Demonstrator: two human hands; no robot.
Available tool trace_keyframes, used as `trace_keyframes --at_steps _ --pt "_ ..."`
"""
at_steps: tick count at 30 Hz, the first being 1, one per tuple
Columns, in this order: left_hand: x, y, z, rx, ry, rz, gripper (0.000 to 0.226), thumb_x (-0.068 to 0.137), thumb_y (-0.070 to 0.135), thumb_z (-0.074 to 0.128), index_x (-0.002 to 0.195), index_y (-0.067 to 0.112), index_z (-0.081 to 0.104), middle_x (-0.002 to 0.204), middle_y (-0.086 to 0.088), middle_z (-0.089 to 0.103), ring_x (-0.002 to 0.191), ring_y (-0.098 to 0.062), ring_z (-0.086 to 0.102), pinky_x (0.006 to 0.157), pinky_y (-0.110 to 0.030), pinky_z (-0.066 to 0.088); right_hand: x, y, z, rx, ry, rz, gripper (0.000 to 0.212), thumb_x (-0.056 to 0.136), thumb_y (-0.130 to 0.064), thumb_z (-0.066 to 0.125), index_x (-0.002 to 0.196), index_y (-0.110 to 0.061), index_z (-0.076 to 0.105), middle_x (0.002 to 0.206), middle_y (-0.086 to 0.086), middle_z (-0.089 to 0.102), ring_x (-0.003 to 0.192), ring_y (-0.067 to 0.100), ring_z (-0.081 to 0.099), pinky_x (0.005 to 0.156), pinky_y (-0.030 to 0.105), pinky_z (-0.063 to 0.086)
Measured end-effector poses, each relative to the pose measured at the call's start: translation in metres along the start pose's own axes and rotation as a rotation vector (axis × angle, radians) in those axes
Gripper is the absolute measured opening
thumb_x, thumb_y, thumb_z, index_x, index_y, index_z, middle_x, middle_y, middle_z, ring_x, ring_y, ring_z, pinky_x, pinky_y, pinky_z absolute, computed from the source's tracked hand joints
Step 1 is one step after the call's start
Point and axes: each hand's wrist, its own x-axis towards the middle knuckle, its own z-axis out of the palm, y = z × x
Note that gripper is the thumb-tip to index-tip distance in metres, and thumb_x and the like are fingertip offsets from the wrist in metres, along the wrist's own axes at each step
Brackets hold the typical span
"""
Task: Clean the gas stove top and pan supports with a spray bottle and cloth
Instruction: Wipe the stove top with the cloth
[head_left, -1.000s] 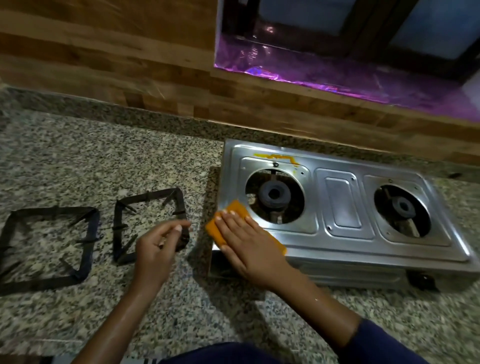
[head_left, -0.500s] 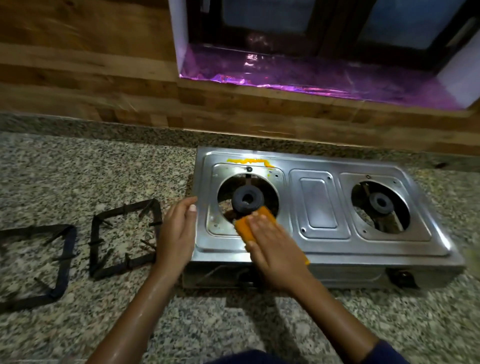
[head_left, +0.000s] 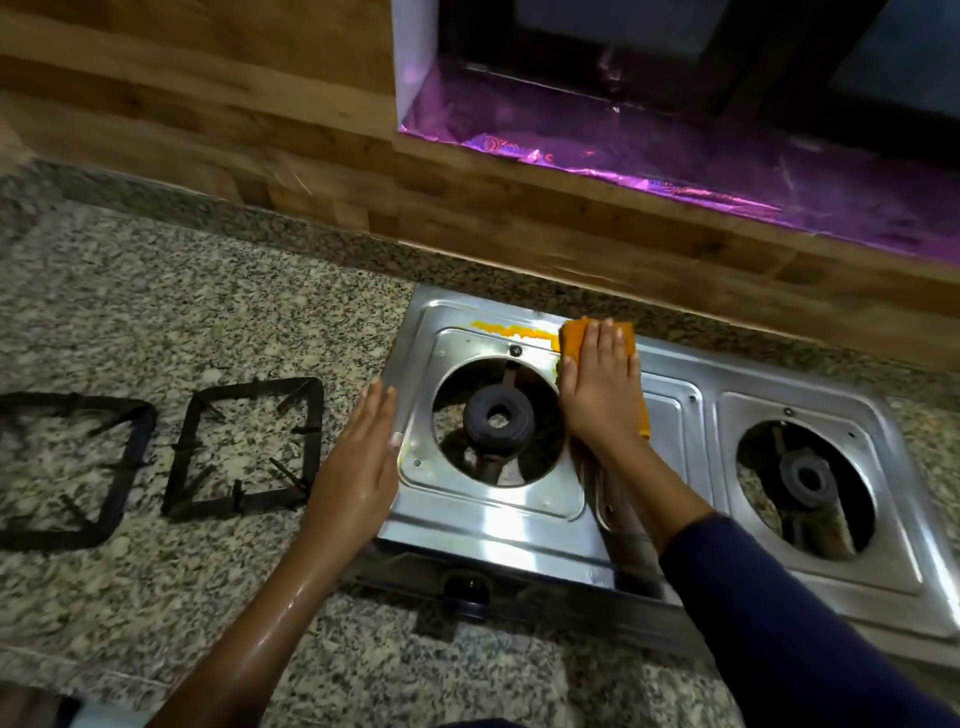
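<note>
Right hand (head_left: 602, 395) presses flat, fingers together, on a folded orange cloth (head_left: 576, 338) at the back edge of the two-burner stainless steel gas stove top (head_left: 493, 530), its grip a flat palm rather than a clasp. The cloth touches the right end of a yellow spill streak (head_left: 511, 331) behind the left dark round burner (head_left: 498, 415). Left hand (head_left: 363, 462) lies open, fingers straight, against the stove's left edge, holding nothing. Two black square metal pan supports (head_left: 244, 449) lie on the speckled granite bench (head_left: 208, 322) left of the stove, near the left hand but apart from it. A black knob (head_left: 466, 590) sits on the stove's front. The right burner (head_left: 805, 480) is uncovered. Behind runs a wooden wall (head_left: 208, 104) and a purple-lined window sill (head_left: 727, 171).
</note>
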Motion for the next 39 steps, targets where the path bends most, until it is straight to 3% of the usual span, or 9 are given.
trace_keyframes --at_steps 7,10,15,23,29,32,34,36,39 --pt "0.002 0.002 -0.004 -0.230 0.034 -0.054 0.048 0.103 0.019 0.040 0.151 0.017 0.035 0.161 0.008 0.020 0.147 -0.003 0.021 0.111 -0.006 0.022 0.074 -0.060 0.008 -0.010 -0.056 -0.221 0.059 0.103 -0.041 0.019 0.154 -0.011 0.022 0.162 0.008 0.020 0.150 0.024 0.012 0.120 0.043 0.005" --pt "0.002 0.004 -0.007 -0.388 0.022 -0.122 0.048 0.102 0.032 0.037 0.149 0.023 0.037 0.160 0.011 0.025 0.144 0.005 0.022 0.109 -0.004 0.023 0.075 -0.105 0.016 0.017 -0.078 -0.319 0.059 0.103 -0.040 0.020 0.155 -0.011 0.017 0.163 0.007 0.016 0.151 0.022 0.007 0.120 0.041 0.000" --pt "0.000 0.012 -0.010 -0.397 0.057 -0.177 0.064 0.095 0.063 0.025 0.153 0.037 0.020 0.154 0.027 0.023 0.137 0.019 0.020 0.104 0.002 0.020 0.053 -0.163 0.032 0.082 -0.078 -0.371 0.063 0.103 -0.042 0.020 0.155 -0.008 0.012 0.164 0.010 0.010 0.152 0.022 0.002 0.121 0.040 -0.005" --pt "0.000 0.003 -0.027 -0.865 0.345 -0.276 0.097 0.078 0.088 0.020 0.152 0.028 0.029 0.158 0.014 0.028 0.143 0.006 0.025 0.112 -0.015 0.022 -0.058 -0.166 0.027 0.245 -0.122 -0.675 0.064 0.101 -0.047 0.032 0.154 -0.013 0.022 0.163 0.007 0.012 0.151 0.020 0.005 0.122 0.041 0.002" --pt "0.014 -0.014 -0.052 -0.917 0.144 -0.250 0.098 0.069 0.096 0.015 0.140 0.035 0.045 0.147 0.016 0.044 0.140 -0.003 0.035 0.115 -0.026 0.023 -0.147 -0.124 0.010 0.446 -0.301 -0.942 0.044 0.103 -0.026 0.046 0.146 -0.020 0.045 0.157 -0.001 0.034 0.148 0.011 0.023 0.122 0.031 0.014" --pt "0.021 -0.016 -0.047 -0.849 -0.071 -0.236 0.112 0.061 0.100 0.012 0.142 0.030 0.045 0.151 0.007 0.042 0.141 -0.009 0.035 0.117 -0.033 0.021 -0.168 -0.107 -0.012 0.715 -0.404 -0.732 0.031 0.102 -0.026 0.048 0.131 -0.023 0.060 0.139 -0.008 0.058 0.133 0.006 0.047 0.112 0.028 0.035" --pt "0.019 -0.016 -0.040 -0.848 -0.177 -0.251 0.099 0.063 0.099 0.013 0.137 0.043 0.047 0.153 0.009 0.041 0.143 -0.010 0.033 0.121 -0.042 0.019 -0.167 -0.099 -0.025 1.030 -0.554 -0.478 0.030 0.099 -0.035 0.054 0.125 -0.024 0.063 0.122 -0.008 0.068 0.117 0.011 0.061 0.105 0.034 0.044" --pt "0.014 -0.018 -0.036 -0.855 -0.204 -0.255 0.081 0.069 0.095 0.013 0.131 0.055 0.046 0.154 0.013 0.038 0.144 -0.009 0.031 0.121 -0.047 0.018 -0.156 -0.092 -0.030 1.243 -0.510 -0.258 0.051 0.088 -0.052 0.063 0.124 -0.017 0.063 0.114 0.002 0.071 0.108 0.021 0.066 0.100 0.041 0.049" --pt "0.005 -0.018 -0.035 -0.790 -0.182 -0.218 0.087 0.070 0.095 0.012 0.140 0.049 0.034 0.155 0.020 0.030 0.143 0.000 0.025 0.117 -0.021 0.019 -0.129 -0.090 -0.036 1.470 -0.316 0.042 0.055 0.082 -0.048 0.070 0.123 -0.011 0.063 0.111 0.016 0.071 0.102 0.030 0.068 0.091 0.043 0.055"
